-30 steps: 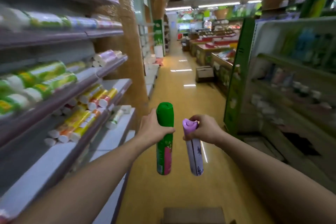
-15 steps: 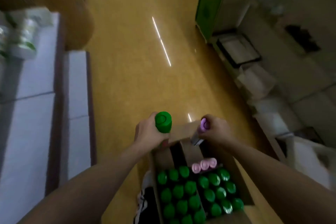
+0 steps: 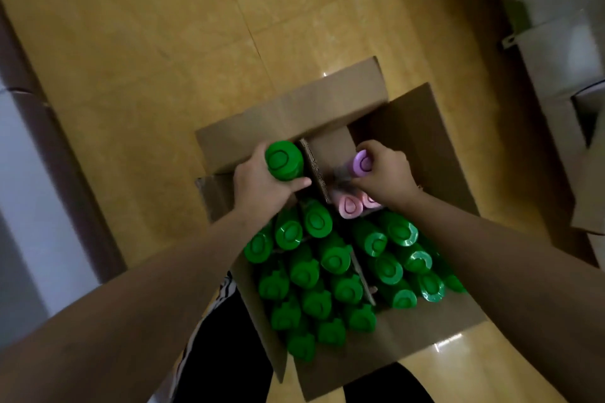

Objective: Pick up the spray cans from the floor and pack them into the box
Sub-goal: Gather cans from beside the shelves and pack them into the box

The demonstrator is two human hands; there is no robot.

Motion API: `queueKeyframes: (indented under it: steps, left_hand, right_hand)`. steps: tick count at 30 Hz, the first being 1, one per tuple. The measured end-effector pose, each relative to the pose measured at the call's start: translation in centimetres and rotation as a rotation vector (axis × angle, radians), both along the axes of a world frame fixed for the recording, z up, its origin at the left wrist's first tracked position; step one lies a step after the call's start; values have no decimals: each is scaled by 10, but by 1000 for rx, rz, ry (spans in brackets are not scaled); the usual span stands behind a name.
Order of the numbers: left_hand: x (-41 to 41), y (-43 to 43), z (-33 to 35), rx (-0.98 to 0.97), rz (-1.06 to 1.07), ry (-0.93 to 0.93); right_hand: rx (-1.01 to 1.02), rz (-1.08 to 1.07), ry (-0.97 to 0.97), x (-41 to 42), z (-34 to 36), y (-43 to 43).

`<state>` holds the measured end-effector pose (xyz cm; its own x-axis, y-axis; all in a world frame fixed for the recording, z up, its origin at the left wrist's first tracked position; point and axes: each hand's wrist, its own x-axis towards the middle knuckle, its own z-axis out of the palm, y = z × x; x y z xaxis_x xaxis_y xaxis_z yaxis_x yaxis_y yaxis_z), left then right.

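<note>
An open cardboard box (image 3: 422, 127) stands on the floor below me, split down the middle by a cardboard divider (image 3: 314, 167). My left hand (image 3: 262, 186) grips a green-capped spray can (image 3: 283, 160) upright over the far left corner of the box. My right hand (image 3: 383, 173) holds a purple-capped spray can (image 3: 361, 163) over the far right compartment, just beyond two pink-capped cans (image 3: 350, 206) standing there. Several green-capped cans (image 3: 334, 258) fill the near part of both compartments.
Yellow tiled floor (image 3: 163, 42) surrounds the box. A shelf base (image 3: 39, 173) runs along the left edge. Cardboard boxes (image 3: 556, 52) are stacked at the right. My dark trousers (image 3: 222, 353) show beside the box's near left wall.
My view has tipped from the aisle down onto the box. Both hands have brought their cans down from chest height to the box's far end.
</note>
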<state>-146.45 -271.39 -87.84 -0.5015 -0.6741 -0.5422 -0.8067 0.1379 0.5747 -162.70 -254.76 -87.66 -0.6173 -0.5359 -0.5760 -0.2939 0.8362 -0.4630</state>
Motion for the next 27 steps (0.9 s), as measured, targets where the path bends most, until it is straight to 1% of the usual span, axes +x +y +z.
queueKeyframes:
  steps: [4,9,13,18,27]
  left_hand:
    - [-1,19,-50,36,-40,30]
    - [3,34,-79,99,-67,-4]
    - [7,42,-87,179,-81,-43]
    - [9,44,-91,224,-88,-61]
    - [3,44,-78,407,-182,-96]
  right_hand:
    - [34,51,16,2,-46,4]
    - [74,95,-20,17,-72,9]
    - [110,136,13,25,-79,6]
    - [142,209,9,31,-80,-4]
    - [192,232,-89,41,-77,-12]
